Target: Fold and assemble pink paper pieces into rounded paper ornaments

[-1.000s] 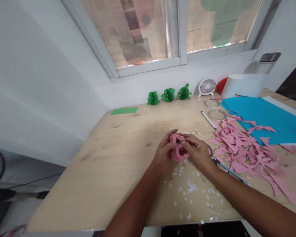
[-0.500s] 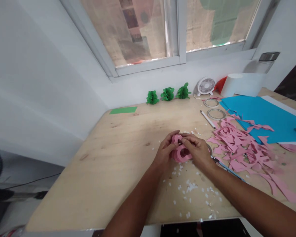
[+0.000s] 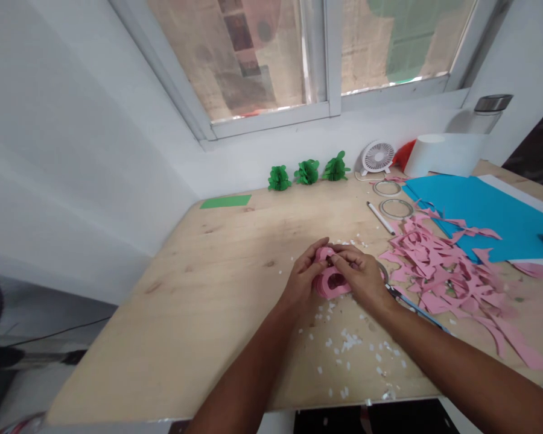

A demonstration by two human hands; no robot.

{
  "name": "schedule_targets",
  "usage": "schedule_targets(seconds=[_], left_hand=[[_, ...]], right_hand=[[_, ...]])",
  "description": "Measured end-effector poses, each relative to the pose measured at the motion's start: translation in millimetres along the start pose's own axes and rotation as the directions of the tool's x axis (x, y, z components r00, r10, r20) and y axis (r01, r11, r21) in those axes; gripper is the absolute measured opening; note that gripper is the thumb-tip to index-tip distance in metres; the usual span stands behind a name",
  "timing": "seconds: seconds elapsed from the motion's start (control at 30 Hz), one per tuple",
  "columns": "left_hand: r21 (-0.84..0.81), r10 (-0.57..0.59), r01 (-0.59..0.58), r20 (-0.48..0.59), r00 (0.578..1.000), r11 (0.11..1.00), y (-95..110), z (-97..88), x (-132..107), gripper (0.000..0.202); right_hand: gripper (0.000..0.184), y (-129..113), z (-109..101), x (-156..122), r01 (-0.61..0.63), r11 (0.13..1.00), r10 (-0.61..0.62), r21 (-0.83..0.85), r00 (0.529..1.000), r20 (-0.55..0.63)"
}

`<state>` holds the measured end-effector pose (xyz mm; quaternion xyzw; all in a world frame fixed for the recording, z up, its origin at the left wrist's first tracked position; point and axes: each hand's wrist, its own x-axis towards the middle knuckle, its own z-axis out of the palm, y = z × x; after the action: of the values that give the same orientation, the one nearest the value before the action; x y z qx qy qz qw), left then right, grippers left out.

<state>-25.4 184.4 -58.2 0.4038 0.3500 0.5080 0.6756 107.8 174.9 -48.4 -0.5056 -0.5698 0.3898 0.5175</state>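
Observation:
Between my two hands is a pink layered paper cutout (image 3: 326, 287) with openings through its middle. My left hand (image 3: 304, 274) grips its left edge, thumb on the near face and fingers behind. On the other side my right hand (image 3: 361, 274) pinches the upper right part, its thumb near the opening. Small white paper bits (image 3: 350, 341) lie scattered on the table below the hands. A blue cutting tool (image 3: 419, 309), partly covered by my right wrist, lies just to the right.
Pink paper scraps (image 3: 438, 265) pile up at right beside blue sheets (image 3: 489, 211). Several tape rolls (image 3: 397, 209), a white pen (image 3: 381, 218) and a small fan (image 3: 378, 158) sit behind. Green paper figures (image 3: 308, 173) line the wall; a green strip (image 3: 226, 202) lies left on the wooden table (image 3: 199, 301).
Both hands stay in nearly the same place on the pink paper cutout. Its lower opening looks slightly wider now, and my right thumb has shifted a little left.

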Motion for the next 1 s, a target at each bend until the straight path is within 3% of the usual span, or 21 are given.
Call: schedule_targets(seconds=[0.27,0.5,0.6,0.7,0.8,0.87,1.0], left_hand=[[0.14,0.071,-0.072,0.008,0.997,0.988,0.4,-1.2,-0.6,0.052],[0.454,0.28,-0.263,0.031,0.96,0.852,2.0,1.8,-4.2,0.045],[0.615,0.46,-0.373,0.017,0.888,0.695,1.8,3.4,-6.4,0.036],[0.777,0.665,-0.5,0.144,0.733,0.383,2.8,3.4,-7.8,0.019],[0.828,0.742,-0.541,0.27,0.613,0.145,3.5,2.3,-6.8,0.017],[0.845,0.756,-0.53,0.296,0.584,0.078,3.3,1.4,-5.4,0.019],[0.856,0.747,-0.513,0.301,0.593,0.062,2.4,0.7,-3.3,0.018]], right_hand=[[0.023,-1.6,0.5,-0.7,0.023,1.0,-0.023,-0.016,0.999,-0.027],[0.024,0.5,0.5,0.1,0.058,0.998,-0.059,-0.026,0.998,-0.033],[0.025,1.0,0.4,0.0,0.055,0.998,-0.056,-0.035,0.998,-0.04],[0.025,3.2,0.4,0.1,0.077,0.996,-0.078,-0.035,0.997,-0.025],[0.027,5.8,0.7,0.0,0.104,0.994,-0.104,-0.033,0.995,-0.006],[0.028,6.2,0.8,-0.4,0.133,0.989,-0.134,-0.068,0.991,-0.003],[0.03,4.0,0.1,-1.5,0.22,0.957,-0.221,-0.188,0.975,0.017]])
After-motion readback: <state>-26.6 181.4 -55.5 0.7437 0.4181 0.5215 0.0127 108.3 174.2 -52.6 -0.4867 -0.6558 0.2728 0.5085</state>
